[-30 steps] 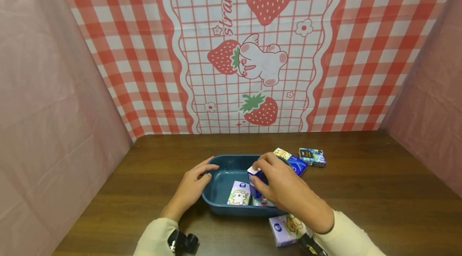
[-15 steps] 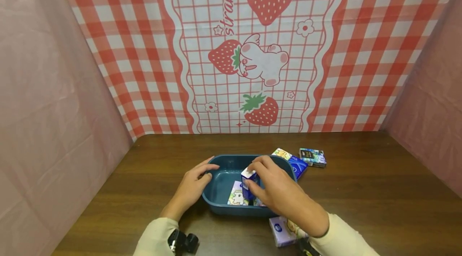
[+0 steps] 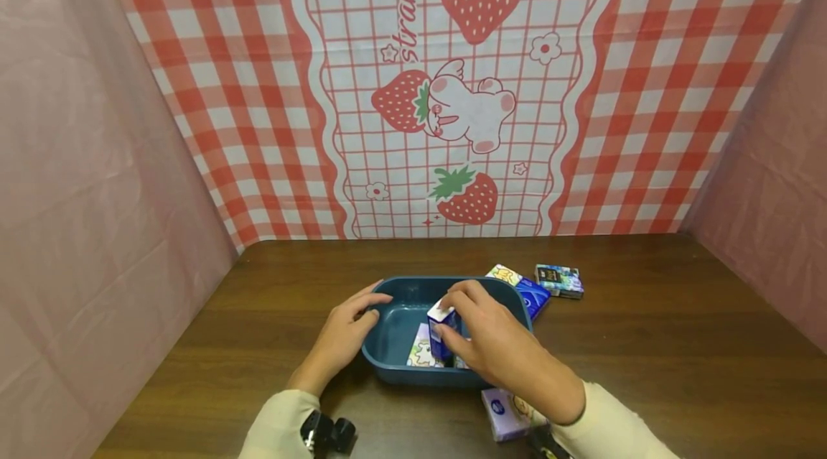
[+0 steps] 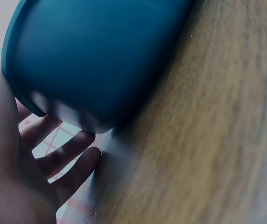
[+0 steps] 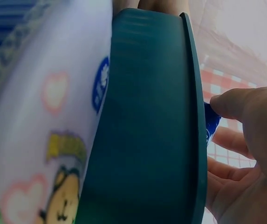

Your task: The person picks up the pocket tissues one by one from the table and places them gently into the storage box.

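My right hand (image 3: 500,337) holds a blue tissue pack (image 3: 441,333) with a white end upright inside a dark teal plastic tub (image 3: 446,376). In the right wrist view, the thumb presses one side of this pack, and the tub wall hides most of it. Under and beside it in the tub lies a white-and-lilac pack (image 3: 420,351) with a cartoon print; another pack is mostly covered by the right hand. My left hand (image 3: 342,333) grips the tub's left end, thumb over the rim (image 4: 7,51) and other fingers against the outer wall (image 4: 100,60).
Outside the tub's front right, under the right forearm, lies a lilac pack (image 3: 504,416) with a bear print. Behind the right corner are a blue-and-yellow pack (image 3: 531,295) and a dark floral pack (image 3: 559,281). A checked strawberry cloth (image 3: 452,107) hangs behind the wooden table (image 3: 646,330).
My right hand has moved left and slightly down with the blue tissue pack, over the white-and-lilac pack, slowing in the last half second. My left hand stays on the tub.
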Tool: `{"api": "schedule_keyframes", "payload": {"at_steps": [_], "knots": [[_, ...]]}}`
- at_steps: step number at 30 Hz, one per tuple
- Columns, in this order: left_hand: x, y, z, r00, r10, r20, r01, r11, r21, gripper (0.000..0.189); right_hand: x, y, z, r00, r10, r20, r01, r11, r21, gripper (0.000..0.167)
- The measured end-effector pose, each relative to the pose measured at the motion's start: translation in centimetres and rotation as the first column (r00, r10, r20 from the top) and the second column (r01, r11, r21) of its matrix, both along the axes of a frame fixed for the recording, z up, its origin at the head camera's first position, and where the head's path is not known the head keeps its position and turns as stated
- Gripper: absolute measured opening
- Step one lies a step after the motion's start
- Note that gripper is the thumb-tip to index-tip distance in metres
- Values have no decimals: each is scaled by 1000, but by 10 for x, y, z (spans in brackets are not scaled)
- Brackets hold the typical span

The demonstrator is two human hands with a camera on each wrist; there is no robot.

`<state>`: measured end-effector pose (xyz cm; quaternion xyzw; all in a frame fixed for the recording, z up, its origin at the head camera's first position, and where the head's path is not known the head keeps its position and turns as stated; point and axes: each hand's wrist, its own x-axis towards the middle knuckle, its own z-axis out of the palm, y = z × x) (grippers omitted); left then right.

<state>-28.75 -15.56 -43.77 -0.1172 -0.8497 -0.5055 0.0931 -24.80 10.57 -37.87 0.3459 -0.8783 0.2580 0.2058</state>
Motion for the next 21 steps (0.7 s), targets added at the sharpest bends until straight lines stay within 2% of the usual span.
{"api": "schedule_keyframes", "payload": {"at_steps": [6, 13, 21], "knots": [[-1, 0, -2, 1000, 14, -18, -14, 999, -33, 29, 0, -1, -1, 1000, 8, -18, -8, 1000, -2, 23], [-1, 0, -3, 1000, 14, -17, -15, 999, -37, 29, 1, -1, 1, 1000, 9, 22, -9, 999, 35, 26], [-1, 0, -3, 999, 17, -27, -18, 999, -33, 29, 3, 0, 2, 999, 3, 39, -8, 994, 109, 42]]}}
